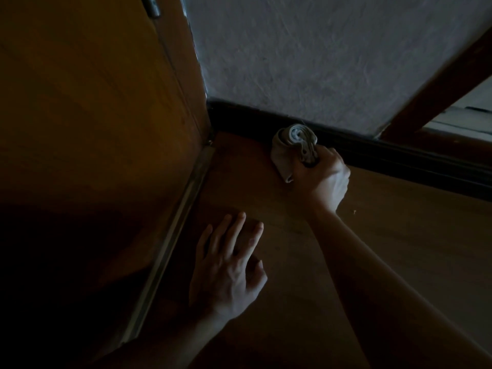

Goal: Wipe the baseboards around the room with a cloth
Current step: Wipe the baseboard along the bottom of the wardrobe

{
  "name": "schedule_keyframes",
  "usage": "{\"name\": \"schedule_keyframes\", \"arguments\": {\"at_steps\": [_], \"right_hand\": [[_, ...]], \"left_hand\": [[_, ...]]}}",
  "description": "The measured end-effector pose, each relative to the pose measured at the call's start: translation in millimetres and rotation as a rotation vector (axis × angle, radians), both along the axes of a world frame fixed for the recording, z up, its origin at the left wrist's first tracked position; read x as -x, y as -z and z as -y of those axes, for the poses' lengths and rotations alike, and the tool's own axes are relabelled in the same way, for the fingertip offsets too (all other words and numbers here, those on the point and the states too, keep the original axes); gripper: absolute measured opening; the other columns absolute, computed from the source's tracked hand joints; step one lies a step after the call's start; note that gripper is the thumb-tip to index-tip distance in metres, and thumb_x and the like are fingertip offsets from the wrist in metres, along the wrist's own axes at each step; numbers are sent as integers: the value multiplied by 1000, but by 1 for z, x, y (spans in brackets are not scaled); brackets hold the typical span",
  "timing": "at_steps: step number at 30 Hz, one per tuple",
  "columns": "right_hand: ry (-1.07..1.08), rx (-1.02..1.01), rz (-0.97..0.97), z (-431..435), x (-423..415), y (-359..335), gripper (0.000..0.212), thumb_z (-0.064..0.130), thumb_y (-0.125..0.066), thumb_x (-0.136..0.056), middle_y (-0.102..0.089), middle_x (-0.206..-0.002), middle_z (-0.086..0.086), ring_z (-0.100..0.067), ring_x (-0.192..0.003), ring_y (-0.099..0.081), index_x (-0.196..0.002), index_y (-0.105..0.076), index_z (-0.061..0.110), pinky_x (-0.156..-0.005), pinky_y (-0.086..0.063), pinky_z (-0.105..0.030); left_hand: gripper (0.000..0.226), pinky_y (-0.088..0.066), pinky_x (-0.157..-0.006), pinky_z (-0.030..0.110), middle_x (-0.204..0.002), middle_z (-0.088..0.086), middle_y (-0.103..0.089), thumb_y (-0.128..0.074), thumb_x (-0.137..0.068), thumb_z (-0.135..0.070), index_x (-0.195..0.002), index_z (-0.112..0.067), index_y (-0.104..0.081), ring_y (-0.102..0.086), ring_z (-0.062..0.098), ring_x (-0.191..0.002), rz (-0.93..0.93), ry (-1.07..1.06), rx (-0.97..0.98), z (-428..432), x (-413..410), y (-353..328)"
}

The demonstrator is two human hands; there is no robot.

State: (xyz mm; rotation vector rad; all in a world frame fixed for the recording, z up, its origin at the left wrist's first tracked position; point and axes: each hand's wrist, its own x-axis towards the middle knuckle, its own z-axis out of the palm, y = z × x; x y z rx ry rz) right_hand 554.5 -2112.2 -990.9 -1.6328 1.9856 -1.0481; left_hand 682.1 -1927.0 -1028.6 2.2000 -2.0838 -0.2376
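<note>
A dark baseboard runs along the foot of the grey textured wall, from the corner at the left down to the right. My right hand grips a bunched grey cloth and holds its rolled end against the baseboard, a short way right of the corner. My left hand lies flat on the wooden floor with its fingers spread, nearer to me and left of the cloth.
A wooden door stands at the left, with a metal strip along its foot and a hinge at the top. A dark wooden post slants up at the right. The scene is dim.
</note>
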Motion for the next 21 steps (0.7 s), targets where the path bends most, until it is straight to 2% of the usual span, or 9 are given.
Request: {"name": "schedule_keyframes", "arguments": {"at_steps": [4, 8, 12, 15, 21], "right_hand": [[35, -8, 15, -2, 5, 3, 23, 39, -67, -84, -59, -81, 7, -19, -73, -60, -81, -66, 16, -60, -40, -30], [-102, -13, 26, 3, -14, -1, 23, 37, -66, -86, -62, -88, 4, -19, -76, -61, -90, -69, 15, -60, -48, -35], [-53, -60, 74, 4, -11, 0, 22, 39, -65, -84, -55, -81, 11, -11, -72, -52, -83, -67, 17, -62, -38, -29], [6, -118, 85, 2, -2, -7, 20, 35, -65, -85, -54, -83, 10, -9, -73, -48, -83, -67, 15, -64, -36, -29], [-59, -204, 112, 1, -16, -22, 21, 31, -63, -87, -66, -97, -2, -23, -87, -62, -94, -69, 12, -68, -38, -31]], "left_hand": [[71, -13, -122, 47, -165, -1, -22, -46, -87, -58, -154, -41, -32, -23, 22, -151, 12, -2, 3, -1, 1, -2], [72, -19, -121, 49, -165, -1, -24, -48, -87, -56, -155, -40, -31, -24, 22, -150, 12, -8, 16, -3, 2, -4], [73, -17, -122, 47, -166, -4, -22, -50, -86, -55, -155, -41, -31, -21, 20, -151, 28, -20, 1, -1, 1, -2], [73, -18, -122, 48, -166, -4, -22, -53, -85, -52, -154, -41, -33, -23, 20, -151, 16, -34, -37, -2, 2, -9], [72, -21, -122, 49, -165, -4, -25, -57, -84, -49, -153, -40, -37, -24, 20, -151, -13, -50, -17, -2, 6, -13]]}}
